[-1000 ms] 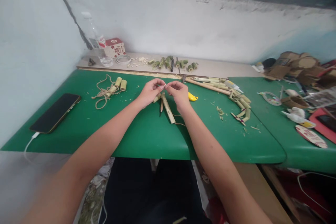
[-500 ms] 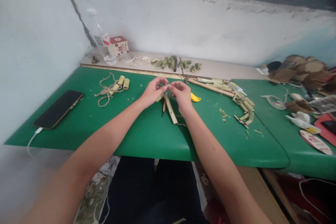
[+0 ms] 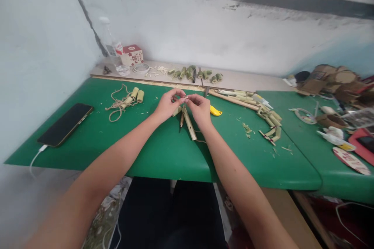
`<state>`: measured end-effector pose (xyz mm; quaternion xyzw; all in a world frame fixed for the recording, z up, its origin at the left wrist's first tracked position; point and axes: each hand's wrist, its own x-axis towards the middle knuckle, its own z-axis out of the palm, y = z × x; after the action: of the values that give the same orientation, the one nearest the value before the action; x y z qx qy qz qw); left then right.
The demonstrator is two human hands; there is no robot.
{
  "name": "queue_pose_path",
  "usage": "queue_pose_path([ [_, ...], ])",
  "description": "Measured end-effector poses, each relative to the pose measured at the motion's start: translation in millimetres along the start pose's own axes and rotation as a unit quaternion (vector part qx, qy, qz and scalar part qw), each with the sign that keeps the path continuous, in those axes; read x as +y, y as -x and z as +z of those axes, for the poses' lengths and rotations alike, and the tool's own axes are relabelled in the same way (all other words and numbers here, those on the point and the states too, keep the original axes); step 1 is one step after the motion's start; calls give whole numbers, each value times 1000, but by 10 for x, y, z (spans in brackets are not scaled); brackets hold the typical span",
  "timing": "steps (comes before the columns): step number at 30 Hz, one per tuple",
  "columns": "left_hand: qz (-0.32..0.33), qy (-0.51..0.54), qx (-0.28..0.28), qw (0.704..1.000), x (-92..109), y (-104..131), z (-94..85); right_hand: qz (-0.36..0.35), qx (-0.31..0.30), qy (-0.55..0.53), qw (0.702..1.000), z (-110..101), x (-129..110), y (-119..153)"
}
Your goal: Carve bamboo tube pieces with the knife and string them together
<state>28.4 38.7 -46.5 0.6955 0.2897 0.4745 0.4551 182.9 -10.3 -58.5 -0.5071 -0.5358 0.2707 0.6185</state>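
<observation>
Two hands meet fingertip to fingertip above the green padded bench (image 3: 163, 151): left hand (image 3: 167, 105) and right hand (image 3: 200, 107) both pinch something small and pale between them, likely a thin cord end; too small to tell for sure. Just below lies a pale cut bamboo stick (image 3: 189, 123), tilted, touching a thin dark-tipped tool (image 3: 181, 118). Judged step: fine threading or knotting at the stick's upper end. Next move calls for steady, close pinch control.

Green table (image 3: 152, 151), phone (image 3: 66, 123), twine (image 3: 117, 105), seemingly bamboo pieces (image 3: 270, 118)
</observation>
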Motion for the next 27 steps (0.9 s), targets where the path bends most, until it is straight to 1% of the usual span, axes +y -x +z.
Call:
queue_pose_path([
  [3, 2, -15, -6, 1000, 0, 2, -21, 14, -11, -1, 1000, -10, 12, -12],
  [8, 2, -19, -32, 999, 40, 28, -32, 37, -34, -31, 998, -29, 2, -25],
  [20, -1, -49, -53, 997, 118, 71, -35, 71, -47, -46, 995, -56, 3, -50],
  [24, -13, -17, -46, 999, 80, 57, -21, 71, -44, -67, 994, -55, -3, -52],
  [27, -28, 46, -28, 998, 45, 23, -4, 78, -47, -76, 993, -57, -19, -48],
])
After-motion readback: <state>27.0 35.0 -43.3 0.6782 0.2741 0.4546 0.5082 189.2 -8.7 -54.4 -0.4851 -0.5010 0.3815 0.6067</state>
